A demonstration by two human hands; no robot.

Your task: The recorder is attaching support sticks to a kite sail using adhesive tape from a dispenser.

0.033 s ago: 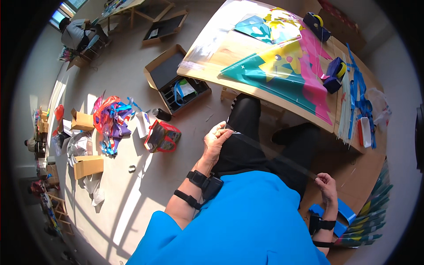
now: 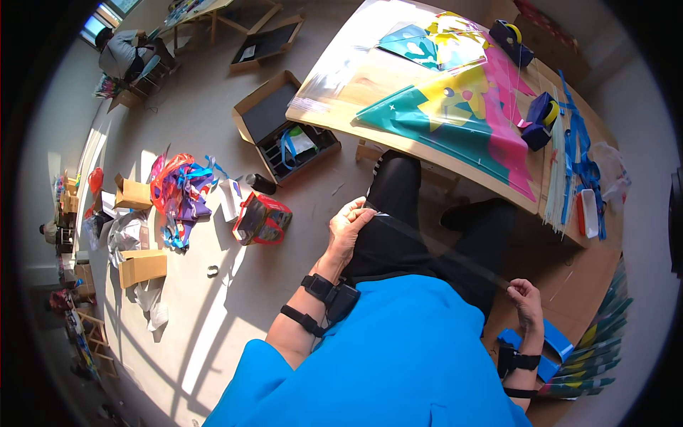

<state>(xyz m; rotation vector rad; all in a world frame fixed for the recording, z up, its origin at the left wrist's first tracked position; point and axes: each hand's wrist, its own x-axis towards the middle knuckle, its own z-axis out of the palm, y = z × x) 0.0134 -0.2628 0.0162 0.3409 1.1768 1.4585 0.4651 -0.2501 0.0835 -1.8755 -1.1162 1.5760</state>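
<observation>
Over my lap, a thin see-through strip [image 2: 442, 248], like clear plastic, stretches between my two hands. My left hand [image 2: 346, 229] pinches its upper end between thumb and fingers above my left thigh. Lower and to the right, my right hand [image 2: 525, 295] has its fingers closed on the other end. Glare and the dark trousers behind make the strip's edges hard to see. On the table ahead lies a thin triangular sheet [image 2: 455, 132], printed green, yellow and pink, like a kite sail; neither hand touches it.
The wooden table [image 2: 334, 107] also bears two dark blue tape dispensers [image 2: 542, 117], pale thin sticks [image 2: 558, 174] and blue ribbons [image 2: 585, 171]. Left on the floor are an open black-lined box [image 2: 260, 107], a red patterned bag [image 2: 262, 219] and heaped colourful fabric [image 2: 186, 192]. A person [image 2: 128, 57] sits far left.
</observation>
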